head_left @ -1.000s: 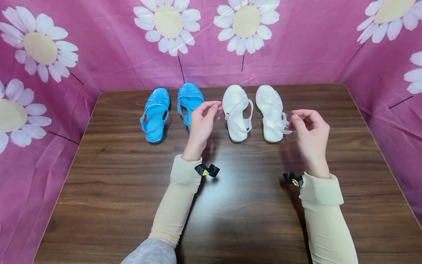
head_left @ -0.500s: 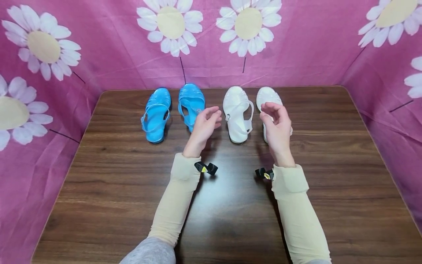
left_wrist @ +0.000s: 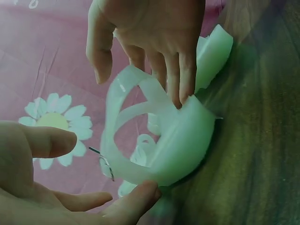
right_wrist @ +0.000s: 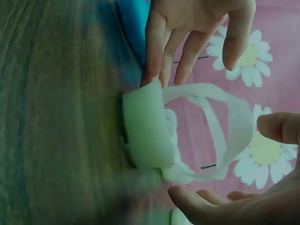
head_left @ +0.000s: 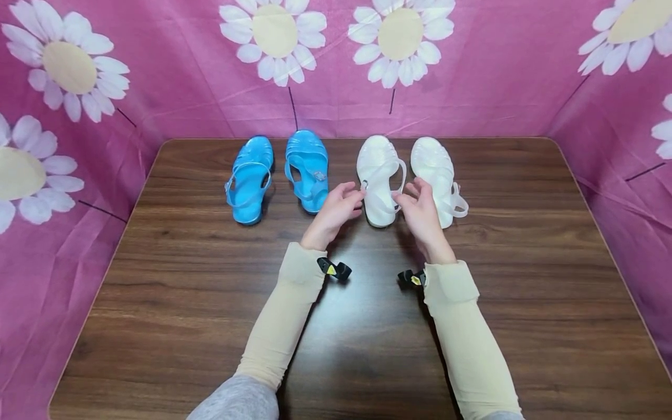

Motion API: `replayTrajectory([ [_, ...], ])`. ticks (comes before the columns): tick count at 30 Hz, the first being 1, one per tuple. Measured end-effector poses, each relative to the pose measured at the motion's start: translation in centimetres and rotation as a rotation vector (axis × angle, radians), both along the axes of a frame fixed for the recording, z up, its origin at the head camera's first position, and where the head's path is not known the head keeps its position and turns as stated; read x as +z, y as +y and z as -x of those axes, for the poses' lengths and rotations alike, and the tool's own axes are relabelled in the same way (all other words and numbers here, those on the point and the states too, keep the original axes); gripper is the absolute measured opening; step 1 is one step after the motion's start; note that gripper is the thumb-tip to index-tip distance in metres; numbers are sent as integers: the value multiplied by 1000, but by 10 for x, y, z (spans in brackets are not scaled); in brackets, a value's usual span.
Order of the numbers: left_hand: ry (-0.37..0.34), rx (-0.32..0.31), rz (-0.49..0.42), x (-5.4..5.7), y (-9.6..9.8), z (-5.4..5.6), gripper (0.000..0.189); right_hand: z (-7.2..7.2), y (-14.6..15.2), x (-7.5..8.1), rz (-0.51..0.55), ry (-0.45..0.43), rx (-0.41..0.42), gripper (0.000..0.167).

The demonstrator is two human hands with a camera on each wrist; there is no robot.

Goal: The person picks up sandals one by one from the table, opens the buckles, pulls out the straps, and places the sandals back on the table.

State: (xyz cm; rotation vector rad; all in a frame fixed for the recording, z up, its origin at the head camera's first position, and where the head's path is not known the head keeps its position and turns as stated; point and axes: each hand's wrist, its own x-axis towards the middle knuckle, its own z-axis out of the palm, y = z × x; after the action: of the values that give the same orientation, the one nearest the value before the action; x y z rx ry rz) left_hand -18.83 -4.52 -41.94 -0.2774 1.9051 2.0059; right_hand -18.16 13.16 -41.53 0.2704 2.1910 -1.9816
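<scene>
The left one of two white jelly sandals sits between my hands, its strap looped up behind the heel. To its left is my left hand, thumb and fingers apart; in the left wrist view a fingertip meets the heel's lower edge. On the other side, my right hand has its fingertips close to the strap, thumb apart from the fingers in the right wrist view. A metal buckle shows on the strap. The other white sandal stands just right, partly behind my right hand.
Two blue jelly sandals, the outer one and the inner one, stand at the left along the back of the wooden table. A pink cloth printed with daisies surrounds the back and sides.
My right hand has moved left from beside the outer white sandal to the inner one's strap. My left hand has shifted slightly right and nearer me. The sandals stay in place.
</scene>
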Motion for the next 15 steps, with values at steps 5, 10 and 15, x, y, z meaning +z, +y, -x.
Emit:
replayTrajectory([
  [5,-36,2,-10,-3,0,1,59,4,-1,-5,62,-74,34,73],
  [10,-60,-2,-19,-6,2,2,58,5,0,-9,129,-120,62,70],
  [15,-74,-4,-49,-9,4,2,57,4,1,-11,129,-115,86,64],
])
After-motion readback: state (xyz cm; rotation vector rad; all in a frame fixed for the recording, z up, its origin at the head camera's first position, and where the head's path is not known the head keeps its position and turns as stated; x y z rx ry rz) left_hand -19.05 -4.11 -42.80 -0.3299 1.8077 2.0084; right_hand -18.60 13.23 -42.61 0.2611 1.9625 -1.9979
